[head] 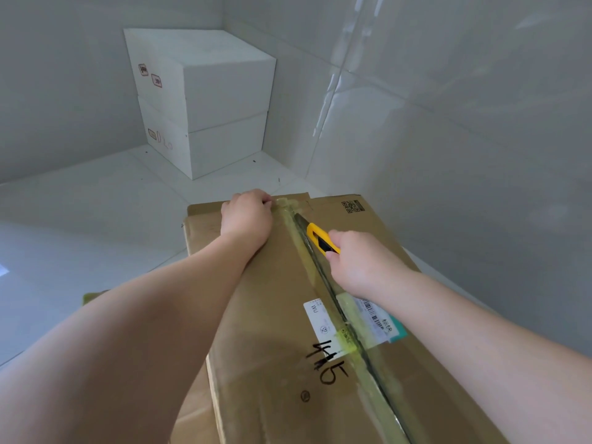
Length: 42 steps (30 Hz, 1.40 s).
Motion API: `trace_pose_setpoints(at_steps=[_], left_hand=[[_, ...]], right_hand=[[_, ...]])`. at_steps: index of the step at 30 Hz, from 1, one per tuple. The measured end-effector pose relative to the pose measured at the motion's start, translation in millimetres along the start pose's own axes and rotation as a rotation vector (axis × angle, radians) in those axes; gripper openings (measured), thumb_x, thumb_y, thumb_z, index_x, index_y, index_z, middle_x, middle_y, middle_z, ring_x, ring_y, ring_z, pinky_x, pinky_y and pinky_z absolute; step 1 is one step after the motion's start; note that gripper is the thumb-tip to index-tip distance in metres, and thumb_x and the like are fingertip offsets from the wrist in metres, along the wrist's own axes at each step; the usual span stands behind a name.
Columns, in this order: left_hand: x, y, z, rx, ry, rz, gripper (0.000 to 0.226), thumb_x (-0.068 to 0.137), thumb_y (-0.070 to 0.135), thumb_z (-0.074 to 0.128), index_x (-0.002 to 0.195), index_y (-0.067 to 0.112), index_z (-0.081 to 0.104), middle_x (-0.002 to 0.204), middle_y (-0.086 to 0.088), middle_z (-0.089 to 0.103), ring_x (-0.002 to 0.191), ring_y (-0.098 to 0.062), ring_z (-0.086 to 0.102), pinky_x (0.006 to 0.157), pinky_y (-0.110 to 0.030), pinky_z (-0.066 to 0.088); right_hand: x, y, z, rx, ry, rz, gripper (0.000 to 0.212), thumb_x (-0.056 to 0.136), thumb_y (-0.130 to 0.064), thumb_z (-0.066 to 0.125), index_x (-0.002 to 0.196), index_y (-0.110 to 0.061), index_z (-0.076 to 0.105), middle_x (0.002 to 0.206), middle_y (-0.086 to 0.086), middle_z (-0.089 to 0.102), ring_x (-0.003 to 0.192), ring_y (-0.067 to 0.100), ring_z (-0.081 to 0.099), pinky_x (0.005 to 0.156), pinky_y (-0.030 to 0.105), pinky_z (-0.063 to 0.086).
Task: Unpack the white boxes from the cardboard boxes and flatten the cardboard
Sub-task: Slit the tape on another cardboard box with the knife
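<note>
A large brown cardboard box fills the lower middle, its top seam covered by clear tape and split open along most of its length. My right hand grips a yellow utility knife with its blade in the seam near the far end. My left hand rests on the left flap at the box's far edge, fingers curled over that edge. A white shipping label straddles the seam, with black marker writing below it. Two white boxes stand stacked in the far corner.
Glossy white tiled walls close in at the back and right; the right wall runs close beside the cardboard box. White floor lies open to the left. Another piece of cardboard shows under my left forearm.
</note>
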<state>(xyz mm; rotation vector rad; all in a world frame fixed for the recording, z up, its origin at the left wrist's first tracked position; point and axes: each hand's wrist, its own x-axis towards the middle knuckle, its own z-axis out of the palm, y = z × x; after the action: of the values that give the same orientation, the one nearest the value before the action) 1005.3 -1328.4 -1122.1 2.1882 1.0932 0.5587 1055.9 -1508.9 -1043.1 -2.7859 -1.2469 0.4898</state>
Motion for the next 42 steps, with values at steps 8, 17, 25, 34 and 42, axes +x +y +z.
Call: trace_pose_setpoints(at_steps=[8, 17, 25, 34, 42], left_hand=[[-14.4, -2.1, 5.7, 0.184, -0.035, 0.388, 0.041, 0.094, 0.015, 0.042, 0.134, 0.016, 0.053, 0.141, -0.004, 0.048, 0.131, -0.025, 0.036, 0.109, -0.033, 0.023], [-33.9, -1.7, 0.4, 0.382, -0.343, 0.592, 0.052, 0.095, 0.014, 0.032, 0.145, 0.026, 0.038, 0.156, 0.007, 0.026, 0.145, -0.014, 0.016, 0.119, -0.034, 0.006], [-56.6, 0.4, -1.6, 0.431, -0.377, 0.609, 0.051, 0.097, 0.018, 0.03, 0.147, 0.025, 0.034, 0.157, 0.006, 0.024, 0.145, -0.015, 0.015, 0.12, -0.035, 0.005], [-82.3, 4.5, -4.9, 0.468, -0.412, 0.623, 0.051, 0.098, 0.019, 0.027, 0.149, 0.025, 0.029, 0.158, 0.005, 0.019, 0.146, -0.016, 0.011, 0.119, -0.034, 0.003], [-87.9, 7.2, -6.9, 0.51, -0.404, 0.612, 0.05, 0.1, 0.021, 0.026, 0.15, 0.025, 0.026, 0.159, 0.005, 0.017, 0.145, -0.015, 0.011, 0.118, -0.034, 0.004]], right_hand=[[-20.9, 5.1, -1.8, -0.05, -0.011, 0.002, 0.011, 0.097, -0.017, 0.043, 0.103, -0.013, 0.051, 0.075, 0.003, 0.05, 0.054, 0.017, 0.044, 0.045, 0.025, 0.031], [-44.1, 14.0, -4.4, -0.081, -0.039, 0.0, 0.01, 0.098, -0.018, 0.041, 0.101, -0.014, 0.05, 0.074, 0.003, 0.048, 0.054, 0.017, 0.043, 0.045, 0.025, 0.031], [-69.3, 23.6, -2.5, -0.076, -0.049, 0.013, 0.018, 0.098, -0.021, 0.042, 0.112, -0.015, 0.051, 0.078, 0.001, 0.049, 0.057, 0.017, 0.047, 0.046, 0.025, 0.033], [-90.1, 29.6, 0.2, -0.05, -0.099, 0.039, 0.022, 0.099, -0.023, 0.041, 0.114, -0.014, 0.053, 0.079, -0.001, 0.047, 0.058, 0.015, 0.045, 0.047, 0.024, 0.031], [-110.8, 36.0, -1.6, -0.06, -0.136, 0.051, 0.014, 0.098, -0.022, 0.042, 0.103, -0.016, 0.053, 0.07, -0.001, 0.044, 0.054, 0.017, 0.039, 0.047, 0.025, 0.028]])
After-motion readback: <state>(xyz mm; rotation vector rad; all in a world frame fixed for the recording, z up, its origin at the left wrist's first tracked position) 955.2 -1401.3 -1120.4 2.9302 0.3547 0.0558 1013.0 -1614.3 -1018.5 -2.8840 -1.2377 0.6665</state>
